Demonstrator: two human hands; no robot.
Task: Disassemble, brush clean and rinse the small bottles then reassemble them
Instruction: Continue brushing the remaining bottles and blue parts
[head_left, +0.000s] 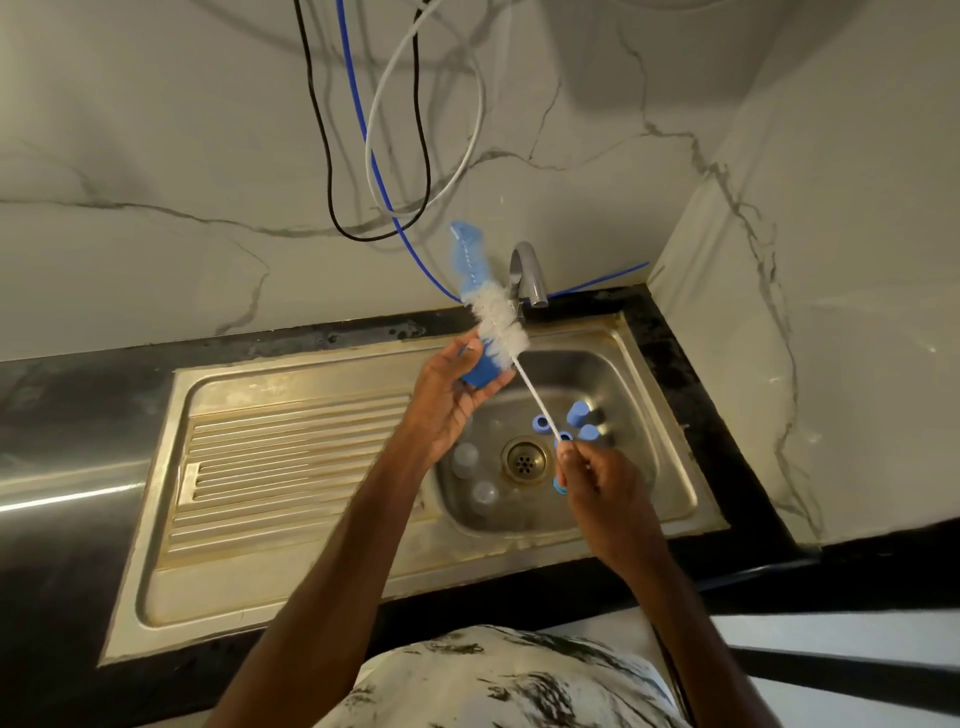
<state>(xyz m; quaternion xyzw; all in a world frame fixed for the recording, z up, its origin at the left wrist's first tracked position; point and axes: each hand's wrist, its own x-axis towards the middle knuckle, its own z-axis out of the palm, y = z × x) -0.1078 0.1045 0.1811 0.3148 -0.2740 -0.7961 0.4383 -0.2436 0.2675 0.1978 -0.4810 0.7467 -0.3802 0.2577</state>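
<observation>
**Item:** small blue plastic bottle part (480, 373), possibly a cap; its form was not clear from this angle. It was gripped in the curled fingers of the left hand (449, 400) above the back of the stainless steel sink (618, 374).

**Tool:** long white-bristled bottle brush (497, 327) with a blue tuft at the tip. Its thin stem was pinched low down by the right hand (597, 488).

**Axis:** the brush was laid from the right hand up and leftward, with the bristles touching the part's upper end. The left hand was the nearer to the part.

**Hands:** set apart, each clamped on its own object.

**Loose in basin:** clear small bottles (464, 460) to the left of the drain and blue caps (577, 413) to its right.
</observation>
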